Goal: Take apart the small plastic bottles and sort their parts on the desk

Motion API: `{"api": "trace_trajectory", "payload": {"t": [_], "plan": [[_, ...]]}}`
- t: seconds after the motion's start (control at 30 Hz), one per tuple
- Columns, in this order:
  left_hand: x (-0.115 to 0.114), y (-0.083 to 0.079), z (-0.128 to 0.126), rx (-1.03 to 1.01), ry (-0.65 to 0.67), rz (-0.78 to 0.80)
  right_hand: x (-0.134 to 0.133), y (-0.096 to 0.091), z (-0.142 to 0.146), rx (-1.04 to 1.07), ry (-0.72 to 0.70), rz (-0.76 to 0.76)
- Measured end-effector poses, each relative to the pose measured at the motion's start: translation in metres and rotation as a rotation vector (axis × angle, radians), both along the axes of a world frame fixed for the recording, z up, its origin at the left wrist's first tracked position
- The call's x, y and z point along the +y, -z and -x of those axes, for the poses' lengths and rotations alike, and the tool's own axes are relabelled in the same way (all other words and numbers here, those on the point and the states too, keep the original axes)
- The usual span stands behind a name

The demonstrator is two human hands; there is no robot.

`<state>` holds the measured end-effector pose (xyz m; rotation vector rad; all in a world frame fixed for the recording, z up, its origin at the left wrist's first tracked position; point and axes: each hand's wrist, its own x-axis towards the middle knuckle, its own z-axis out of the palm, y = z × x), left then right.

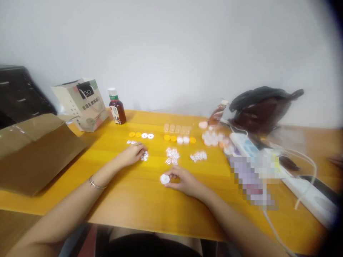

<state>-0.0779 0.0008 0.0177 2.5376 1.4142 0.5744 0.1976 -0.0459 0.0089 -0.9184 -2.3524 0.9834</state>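
Observation:
My right hand [184, 180] pinches a round white disc [164, 179] between thumb and fingers above the near middle of the table. My left hand [133, 153] has its fingers curled down beside a cluster of small white round pieces [145, 156]; its fingertips are partly hidden. Just beyond that hand lie a few more small white pieces [129, 142]. Openwork white pieces [172, 155] are heaped past my right hand, with another white heap [198, 156] to their right. Behind them stretch a row of orange and white rings [141, 135] and a row of orange and white discs [179, 140].
Clear pieces [177, 129] line the back of the wooden table [128, 205]. A sauce bottle [117, 109], paper bag [87, 105] and cardboard box [37, 153] stand left. Translucent pieces [212, 138], a power strip [308, 198], cables and a dark bag [259, 110] occupy the right.

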Motion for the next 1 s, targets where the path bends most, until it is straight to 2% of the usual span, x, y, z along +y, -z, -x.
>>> {"api": "trace_trajectory", "payload": {"t": [0.13, 0.33, 0.4, 0.47, 0.57, 0.63, 0.77, 1.0], "plan": [[-0.003, -0.003, -0.002, -0.036, 0.013, 0.034, 0.000, -0.001, 0.000, 0.003, 0.003, -0.003], [-0.012, -0.013, -0.010, -0.089, 0.023, -0.019, -0.001, -0.002, 0.001, 0.008, 0.009, -0.017], [-0.020, -0.016, -0.018, -0.120, 0.094, -0.017, -0.001, -0.003, 0.001, 0.012, 0.010, -0.018], [-0.030, -0.017, -0.029, -0.130, 0.224, -0.003, -0.001, -0.003, 0.001, 0.016, 0.010, -0.017], [-0.043, -0.013, -0.047, -0.104, 0.431, 0.008, 0.000, -0.002, 0.001, 0.009, 0.002, -0.016], [-0.047, -0.008, -0.056, -0.085, 0.505, -0.009, 0.000, -0.002, 0.001, -0.005, 0.001, -0.018], [-0.045, -0.002, -0.063, 0.005, 0.540, -0.159, 0.001, 0.000, 0.002, -0.017, 0.014, -0.029], [-0.044, -0.005, -0.062, 0.299, 0.579, -0.531, 0.003, 0.002, 0.002, 0.003, 0.009, -0.037]]}}
